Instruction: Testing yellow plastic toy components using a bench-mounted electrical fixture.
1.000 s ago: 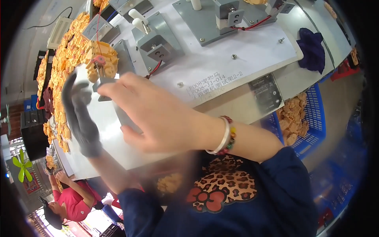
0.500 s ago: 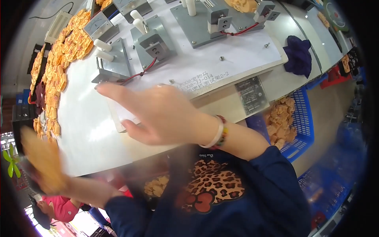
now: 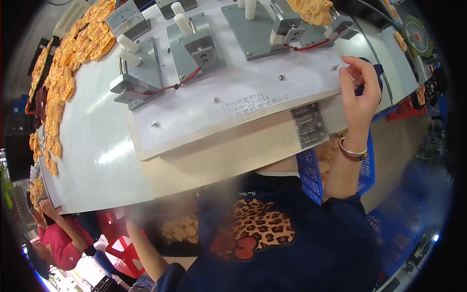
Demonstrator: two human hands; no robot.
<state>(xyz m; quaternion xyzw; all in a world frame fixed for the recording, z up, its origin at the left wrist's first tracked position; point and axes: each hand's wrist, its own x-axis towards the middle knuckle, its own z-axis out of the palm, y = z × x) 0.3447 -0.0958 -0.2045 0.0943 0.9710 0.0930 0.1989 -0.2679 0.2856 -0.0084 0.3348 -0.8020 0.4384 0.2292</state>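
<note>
My right hand (image 3: pixel 362 90) is over the dark purple cloth (image 3: pixel 378 73) at the right end of the white board (image 3: pixel 194 131). Its fingers curl loosely, thumb and index tips apart, close to a screw (image 3: pixel 335 67) in the board; most of the cloth is covered by the hand. My left forearm (image 3: pixel 146 250) reaches up from the lower edge, and my left hand (image 3: pixel 134 226) is smeared at the table's near edge, its fingers not readable. Left of my torso, beside that hand, lie orange moulded pieces (image 3: pixel 181 228) in a dark container.
Grey test fixtures (image 3: pixel 197 46) with white pegs and red wires stand on the board. An orange piece (image 3: pixel 311 10) sits at the far right fixture. Many orange pieces (image 3: pixel 61 92) line the left. A blue basket (image 3: pixel 307 173) stands lower right; another person (image 3: pixel 63 243) works lower left.
My right hand has swung from the near left fixture to the cloth at the right. My left hand has dropped from the far left, where it held an orange piece, toward my body.
</note>
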